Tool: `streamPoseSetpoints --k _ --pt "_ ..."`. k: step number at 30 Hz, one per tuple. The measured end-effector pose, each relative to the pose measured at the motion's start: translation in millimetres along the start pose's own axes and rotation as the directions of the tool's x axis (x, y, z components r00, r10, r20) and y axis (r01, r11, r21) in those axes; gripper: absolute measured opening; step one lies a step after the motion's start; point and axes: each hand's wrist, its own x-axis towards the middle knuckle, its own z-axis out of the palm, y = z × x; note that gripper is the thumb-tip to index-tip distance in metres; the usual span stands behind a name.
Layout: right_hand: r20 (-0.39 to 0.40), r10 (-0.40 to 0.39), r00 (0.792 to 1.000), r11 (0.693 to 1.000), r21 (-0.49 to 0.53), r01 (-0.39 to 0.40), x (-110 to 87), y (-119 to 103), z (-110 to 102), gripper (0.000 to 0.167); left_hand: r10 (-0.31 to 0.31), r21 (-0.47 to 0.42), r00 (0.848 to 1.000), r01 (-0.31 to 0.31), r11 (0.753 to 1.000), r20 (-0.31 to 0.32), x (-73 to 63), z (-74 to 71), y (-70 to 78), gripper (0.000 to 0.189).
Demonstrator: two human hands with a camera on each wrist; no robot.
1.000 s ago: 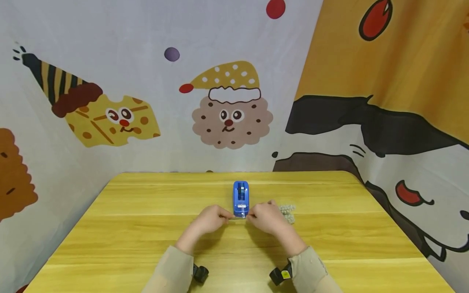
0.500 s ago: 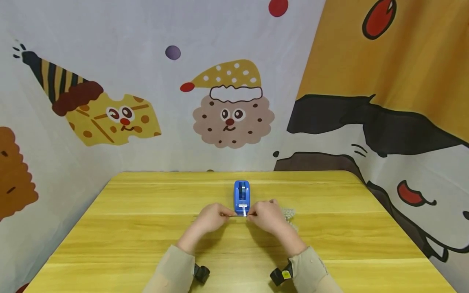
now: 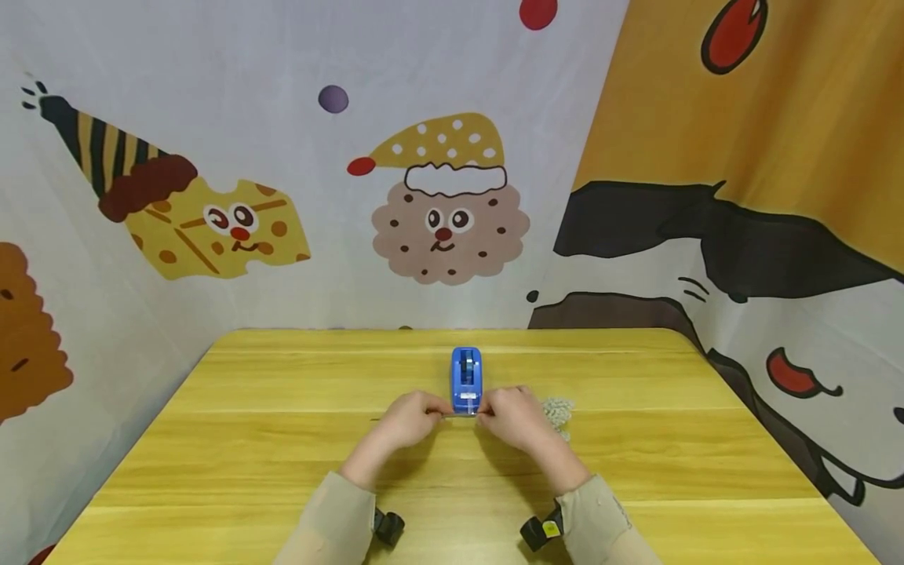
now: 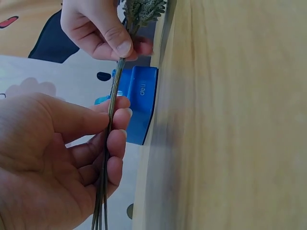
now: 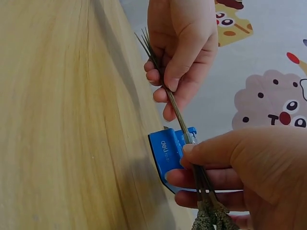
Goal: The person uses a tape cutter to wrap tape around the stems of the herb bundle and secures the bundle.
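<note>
A thin bundle of dried flower stems (image 4: 119, 76) runs level between both hands, just in front of a blue tape dispenser (image 3: 477, 384). My left hand (image 3: 411, 417) pinches the stems between thumb and fingers, their bare ends trailing past its palm. Nearer the flower heads, my right hand (image 3: 517, 416) pinches the same bundle. Grey-green, bumpy flower heads (image 3: 558, 413) stick out on the right hand's far side. Clear tape (image 5: 189, 138) shows on the stems beside the right thumb, at the dispenser's front end. The right fingertips partly hide that spot.
The wood-grain table (image 3: 282, 471) extends around both hands. Behind it hangs a cartoon-printed cloth (image 3: 282, 157), close past the far edge. Small black devices (image 3: 388, 527) are worn at both wrists, below the sleeves.
The flower heads have turned and shifted slightly beside the right hand. Both hands keep their pinch on the stems at almost the same places, and the dispenser stays put.
</note>
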Motion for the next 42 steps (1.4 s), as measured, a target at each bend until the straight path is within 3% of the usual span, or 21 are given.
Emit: streamPoseSetpoints --k 4,14,32,36,42 --pt "0.014 -0.01 1.0 1.0 0.027 0.01 0.6 1.1 1.3 0.006 0.009 0.009 1.0 -0.009 1.0 -0.01 -0.6 -0.3 0.7 0.018" --pt "0.044 -0.01 0.999 0.991 0.132 0.004 -0.3 5.8 5.1 0.02 -0.006 0.015 1.0 0.006 1.0 -0.002 1.2 3.1 -4.2 0.019" --pt "0.03 0.001 1.0 0.996 0.09 -0.003 -0.2 5.3 11.4 0.023 0.001 0.001 1.0 -0.001 1.0 0.02 -3.7 4.5 -6.8 0.019" --pt "0.008 -0.016 1.0 0.996 0.093 0.016 1.0 6.5 12.5 0.019 -0.014 0.003 0.999 0.014 1.0 0.042 -2.8 -0.1 -5.9 0.019" --pt "0.006 -0.012 1.0 0.994 0.108 0.012 2.5 9.8 9.5 0.018 -0.036 0.08 0.998 0.033 0.996 0.042 9.3 -15.3 -0.7 0.021"
